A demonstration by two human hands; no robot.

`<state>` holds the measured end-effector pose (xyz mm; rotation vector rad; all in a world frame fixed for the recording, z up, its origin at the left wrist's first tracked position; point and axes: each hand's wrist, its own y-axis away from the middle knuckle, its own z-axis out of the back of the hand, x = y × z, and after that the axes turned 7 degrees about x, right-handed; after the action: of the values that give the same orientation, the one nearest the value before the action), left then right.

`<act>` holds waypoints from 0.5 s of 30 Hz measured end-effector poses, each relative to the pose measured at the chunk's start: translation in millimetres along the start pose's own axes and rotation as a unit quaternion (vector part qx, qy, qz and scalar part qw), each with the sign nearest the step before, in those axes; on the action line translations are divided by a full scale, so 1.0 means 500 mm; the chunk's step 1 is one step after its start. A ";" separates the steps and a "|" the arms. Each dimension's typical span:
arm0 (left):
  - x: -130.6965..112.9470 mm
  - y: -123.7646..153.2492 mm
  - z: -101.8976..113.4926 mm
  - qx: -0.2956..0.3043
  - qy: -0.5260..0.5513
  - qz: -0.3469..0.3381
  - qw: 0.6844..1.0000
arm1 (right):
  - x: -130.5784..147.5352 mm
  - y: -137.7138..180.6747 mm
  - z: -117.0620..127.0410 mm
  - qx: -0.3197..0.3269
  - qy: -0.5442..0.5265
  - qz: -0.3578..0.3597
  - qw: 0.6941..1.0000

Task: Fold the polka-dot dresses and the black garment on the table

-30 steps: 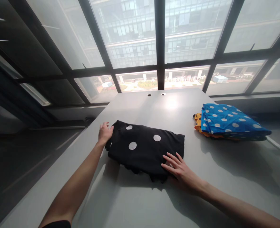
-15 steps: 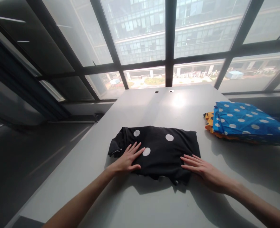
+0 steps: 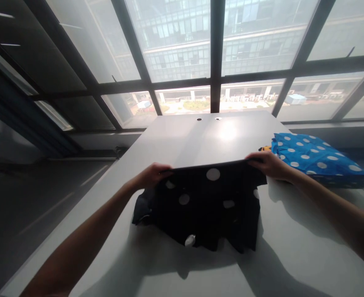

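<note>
A black cloth [image 3: 206, 206] with large white dots is stretched between my hands, its upper edge pulled nearly straight and lifted. My left hand [image 3: 153, 175] is closed on the upper left of that edge. At the upper right end, my right hand [image 3: 266, 163] pinches the same edge. The lower part hangs down in uneven folds, with a bunched bit at the left, over the white table. Whether the cloth is a garment I cannot tell.
On the right side of the white table [image 3: 194, 142] lies a folded blue cloth with white dots [image 3: 311, 154], with a bit of orange cloth [image 3: 264, 148] showing beside it. Two round holes sit near the far edge. Large windows stand behind, a blue curtain [image 3: 27, 115] at the left.
Both hands were lying flat on the folded black cloth. They have moved to its far edge, closed on it and raised it off the table.
</note>
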<state>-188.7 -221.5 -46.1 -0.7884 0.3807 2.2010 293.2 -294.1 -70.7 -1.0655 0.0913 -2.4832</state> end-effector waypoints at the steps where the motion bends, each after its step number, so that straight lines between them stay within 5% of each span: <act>1: 0.011 -0.046 0.038 -0.018 -0.008 0.007 1.000 | -0.009 -0.051 0.021 -0.014 0.008 -0.003 1.000; 5: 0.060 -0.238 0.148 -0.141 -0.023 0.032 0.989 | -0.046 -0.251 0.085 -0.123 0.039 -0.069 0.989; 8: 0.091 -0.328 0.160 -0.262 -0.057 0.035 0.963 | -0.067 -0.338 0.086 -0.210 0.063 -0.099 0.971; 11: 0.111 -0.334 0.104 -0.287 -0.120 -0.031 0.950 | -0.077 -0.345 0.034 -0.227 0.104 -0.080 0.965; 15: 0.111 -0.238 -0.035 -0.116 -0.135 -0.095 0.980 | -0.072 -0.252 -0.092 -0.127 0.113 -0.016 0.985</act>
<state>-122.3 -119.2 -97.9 -0.6068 -0.0841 2.1545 236.9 -170.3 -99.1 -0.8797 0.4731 -2.6656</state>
